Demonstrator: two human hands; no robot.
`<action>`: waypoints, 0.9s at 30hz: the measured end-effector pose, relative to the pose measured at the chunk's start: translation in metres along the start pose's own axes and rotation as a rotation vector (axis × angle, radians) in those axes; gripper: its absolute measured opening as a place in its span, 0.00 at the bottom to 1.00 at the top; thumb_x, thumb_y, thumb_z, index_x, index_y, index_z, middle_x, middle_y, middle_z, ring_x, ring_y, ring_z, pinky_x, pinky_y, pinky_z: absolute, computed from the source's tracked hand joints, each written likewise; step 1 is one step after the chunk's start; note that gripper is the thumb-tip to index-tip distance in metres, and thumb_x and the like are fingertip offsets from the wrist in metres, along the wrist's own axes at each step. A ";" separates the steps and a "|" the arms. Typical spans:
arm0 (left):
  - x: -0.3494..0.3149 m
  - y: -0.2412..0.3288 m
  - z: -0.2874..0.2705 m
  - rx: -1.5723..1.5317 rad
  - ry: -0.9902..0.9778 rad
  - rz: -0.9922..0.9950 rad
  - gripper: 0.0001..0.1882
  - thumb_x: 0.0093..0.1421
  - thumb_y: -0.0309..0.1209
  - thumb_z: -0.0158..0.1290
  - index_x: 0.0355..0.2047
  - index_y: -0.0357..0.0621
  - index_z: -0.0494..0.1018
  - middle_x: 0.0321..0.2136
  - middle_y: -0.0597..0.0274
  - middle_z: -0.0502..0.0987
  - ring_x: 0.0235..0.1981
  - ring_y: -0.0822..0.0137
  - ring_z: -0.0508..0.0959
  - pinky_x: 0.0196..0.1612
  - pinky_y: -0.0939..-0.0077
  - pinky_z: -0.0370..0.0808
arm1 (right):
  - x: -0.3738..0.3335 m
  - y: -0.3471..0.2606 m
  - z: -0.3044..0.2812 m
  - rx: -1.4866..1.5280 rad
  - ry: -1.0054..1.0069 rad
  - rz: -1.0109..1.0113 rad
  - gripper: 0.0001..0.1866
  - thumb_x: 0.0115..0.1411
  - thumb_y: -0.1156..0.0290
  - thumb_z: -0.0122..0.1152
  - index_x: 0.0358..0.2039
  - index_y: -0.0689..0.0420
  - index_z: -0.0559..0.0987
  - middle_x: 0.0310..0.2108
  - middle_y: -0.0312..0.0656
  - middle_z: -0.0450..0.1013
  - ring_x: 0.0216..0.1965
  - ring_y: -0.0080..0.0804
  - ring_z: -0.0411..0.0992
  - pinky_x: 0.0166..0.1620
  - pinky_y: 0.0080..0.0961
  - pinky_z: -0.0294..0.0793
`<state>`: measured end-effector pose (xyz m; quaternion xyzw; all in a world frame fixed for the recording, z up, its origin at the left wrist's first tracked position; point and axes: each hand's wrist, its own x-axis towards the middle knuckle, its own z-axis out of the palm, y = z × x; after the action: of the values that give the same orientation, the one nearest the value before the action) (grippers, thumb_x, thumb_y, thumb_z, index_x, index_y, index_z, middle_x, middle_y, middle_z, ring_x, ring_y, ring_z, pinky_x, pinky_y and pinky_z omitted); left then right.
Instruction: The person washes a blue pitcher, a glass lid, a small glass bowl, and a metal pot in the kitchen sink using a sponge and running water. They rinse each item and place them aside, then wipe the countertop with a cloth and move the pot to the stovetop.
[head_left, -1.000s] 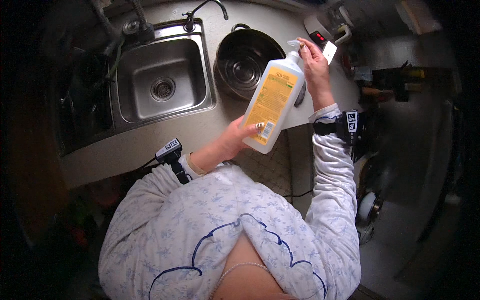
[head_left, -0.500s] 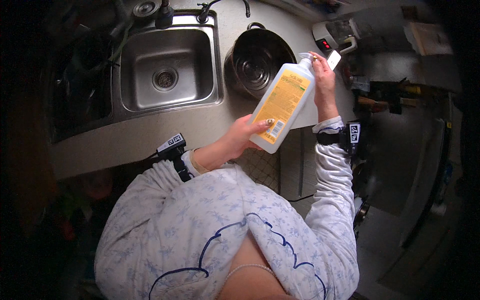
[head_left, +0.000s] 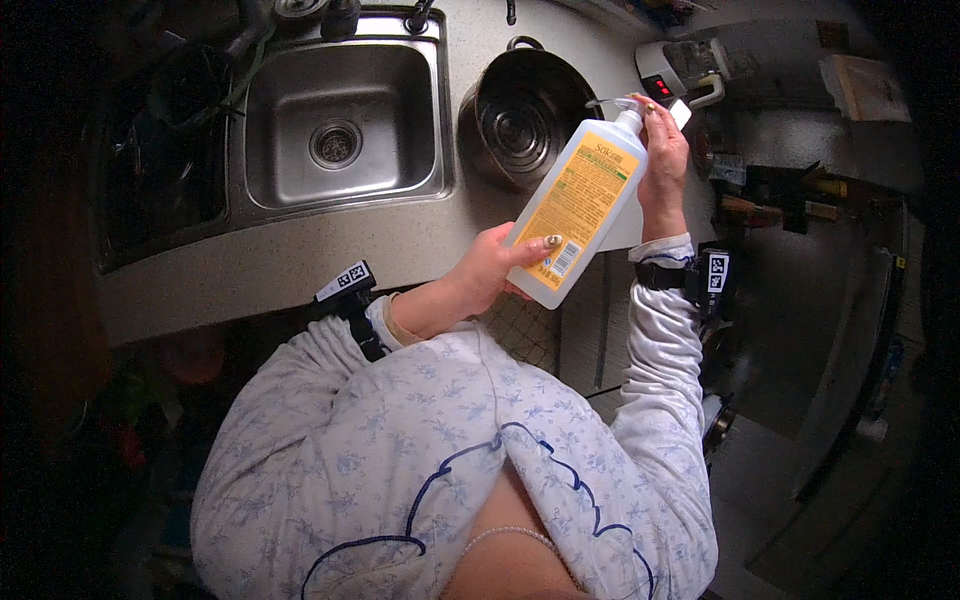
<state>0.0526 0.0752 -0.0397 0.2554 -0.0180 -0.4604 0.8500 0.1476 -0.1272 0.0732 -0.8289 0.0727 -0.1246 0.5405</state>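
A large translucent white pump bottle (head_left: 590,185) with a yellow label is tilted in front of me, its top toward the far right. My left hand (head_left: 495,265) is closed around its lower end, thumb pressed across the label. At the neck, my right hand (head_left: 663,150) has its fingers pinched on the clear pump head (head_left: 622,103). The pump's spout points left, over the rim of a deep metal pot (head_left: 530,115) on the counter. Part of the pump head is hidden by my right fingers.
Left of the pot is a stainless steel sink (head_left: 335,185) with a round drain, set in a speckled counter (head_left: 300,275). A white appliance (head_left: 680,70) with a lit red display stands behind my right hand. Beside that hand lies a small white object (head_left: 681,113).
The bottle and both hands sit slightly farther right in view, as do the pot and sink. The spout now shows more clearly. Both hands keep their hold.
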 end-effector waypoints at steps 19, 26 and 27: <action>0.011 -0.004 0.002 0.048 -0.013 0.032 0.22 0.56 0.42 0.52 0.44 0.40 0.66 0.33 0.57 0.76 0.31 0.69 0.78 0.25 0.78 0.76 | -0.003 0.000 -0.007 0.121 -0.041 -0.028 0.16 0.63 0.68 0.43 0.48 0.63 0.68 0.41 0.42 0.69 0.37 0.24 0.69 0.40 0.20 0.71; 0.004 0.000 0.005 0.080 -0.012 -0.024 0.23 0.55 0.44 0.53 0.44 0.41 0.66 0.33 0.58 0.76 0.30 0.70 0.78 0.24 0.80 0.75 | -0.001 0.006 -0.006 0.110 0.022 -0.043 0.17 0.63 0.67 0.42 0.49 0.63 0.67 0.42 0.43 0.69 0.38 0.25 0.69 0.42 0.21 0.71; 0.004 0.000 0.006 0.073 -0.027 -0.014 0.23 0.55 0.44 0.52 0.44 0.41 0.66 0.33 0.58 0.76 0.30 0.70 0.78 0.24 0.80 0.75 | 0.000 0.007 -0.007 0.074 0.046 -0.073 0.17 0.63 0.67 0.42 0.49 0.63 0.66 0.42 0.43 0.69 0.38 0.25 0.69 0.43 0.21 0.70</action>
<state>0.0529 0.0699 -0.0357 0.2799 -0.0445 -0.4689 0.8365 0.1458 -0.1360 0.0699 -0.8074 0.0502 -0.1659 0.5640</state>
